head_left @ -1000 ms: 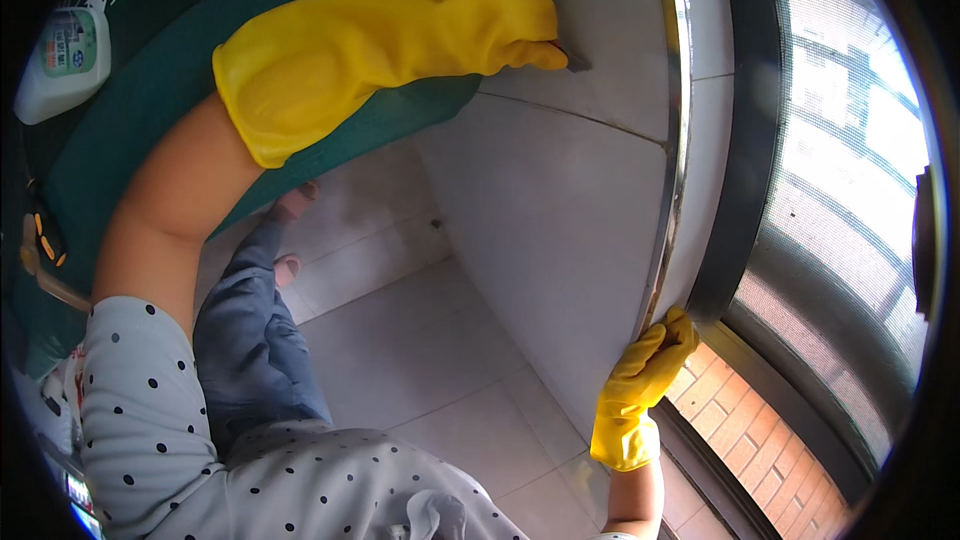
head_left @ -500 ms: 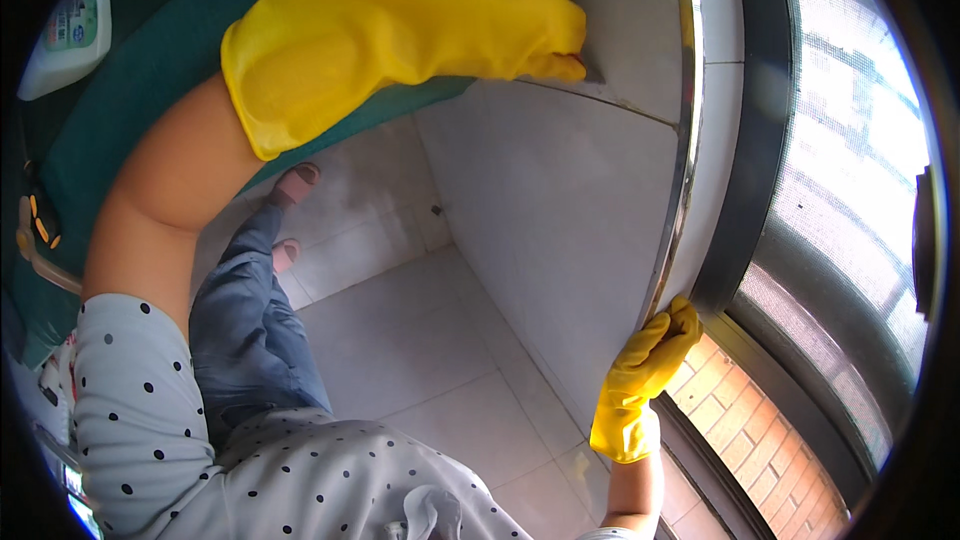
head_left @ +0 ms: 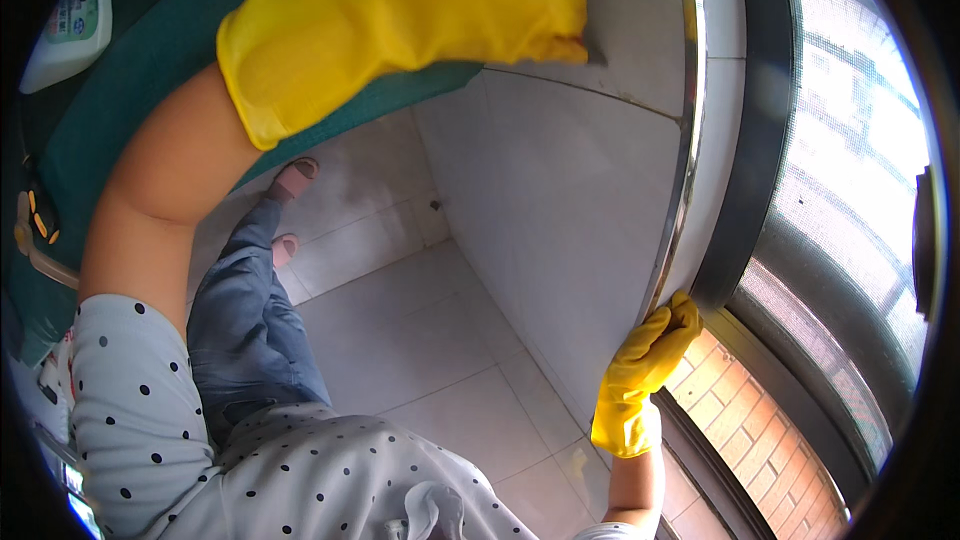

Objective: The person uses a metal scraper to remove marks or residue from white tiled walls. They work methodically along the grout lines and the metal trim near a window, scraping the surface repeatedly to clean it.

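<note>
Both my hands wear yellow rubber gloves. My left hand (head_left: 530,10) reaches across the top of the view to the pale tiled wall (head_left: 580,160), its fingers curled closed close to the tile surface. A small dark bit, perhaps a tool's edge or a shadow, shows at the fingertips; what the hand holds is hidden. Lower right, my right hand (head_left: 645,365) has its fingers bent over the wall edge (head_left: 660,285), by the lower end of the shiny metal trim (head_left: 690,110).
A dark-framed window with mesh (head_left: 830,140) stands at the right, above a brick-patterned surface (head_left: 750,420). A dark green cloth-like surface (head_left: 140,130) spans the upper left, bearing a white bottle (head_left: 70,35) and a black-and-orange item (head_left: 43,218). Grey floor tiles (head_left: 430,330) lie below.
My left hand has shifted slightly upward along the tile, its fingers a little blurred. My right hand stays at the wall edge.
</note>
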A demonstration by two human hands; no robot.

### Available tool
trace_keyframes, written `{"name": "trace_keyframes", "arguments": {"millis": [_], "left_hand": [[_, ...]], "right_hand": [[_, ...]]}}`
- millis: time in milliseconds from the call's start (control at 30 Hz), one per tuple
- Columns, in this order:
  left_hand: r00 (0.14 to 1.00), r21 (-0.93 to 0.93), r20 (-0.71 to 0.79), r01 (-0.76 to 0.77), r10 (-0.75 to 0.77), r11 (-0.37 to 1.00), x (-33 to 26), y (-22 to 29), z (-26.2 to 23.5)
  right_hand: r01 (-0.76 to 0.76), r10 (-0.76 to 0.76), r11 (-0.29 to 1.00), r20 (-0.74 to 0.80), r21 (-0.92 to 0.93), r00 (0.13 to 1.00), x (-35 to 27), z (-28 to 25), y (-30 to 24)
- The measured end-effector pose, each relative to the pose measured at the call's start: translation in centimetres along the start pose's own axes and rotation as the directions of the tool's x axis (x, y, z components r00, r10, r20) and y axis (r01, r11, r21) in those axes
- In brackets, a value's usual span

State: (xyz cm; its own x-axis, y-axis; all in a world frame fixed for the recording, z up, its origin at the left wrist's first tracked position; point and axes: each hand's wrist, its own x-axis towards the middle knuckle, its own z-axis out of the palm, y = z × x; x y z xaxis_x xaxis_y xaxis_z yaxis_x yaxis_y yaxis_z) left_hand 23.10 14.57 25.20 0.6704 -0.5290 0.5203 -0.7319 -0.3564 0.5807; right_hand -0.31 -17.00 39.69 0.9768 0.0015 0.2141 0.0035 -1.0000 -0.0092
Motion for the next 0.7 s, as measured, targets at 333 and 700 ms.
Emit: {"name": "trace_keyframes", "arguments": {"millis": [333,700], "left_hand": [[1.000,-0.047,0.014,-0.020,0.021,0.999,-0.3,1.1,0.8],[0.999,-0.060,0.047,-0.017,0.020,0.998,-0.5,1.3,0.7]], "right_hand": [[-0.021,0.021,1.000,0.033,-0.005,0.999,0.0,-0.4,-0.4],[0.044,-0.044,0.997,0.004,-0.062,0.999,-0.5,-0.2,0.7]]}}
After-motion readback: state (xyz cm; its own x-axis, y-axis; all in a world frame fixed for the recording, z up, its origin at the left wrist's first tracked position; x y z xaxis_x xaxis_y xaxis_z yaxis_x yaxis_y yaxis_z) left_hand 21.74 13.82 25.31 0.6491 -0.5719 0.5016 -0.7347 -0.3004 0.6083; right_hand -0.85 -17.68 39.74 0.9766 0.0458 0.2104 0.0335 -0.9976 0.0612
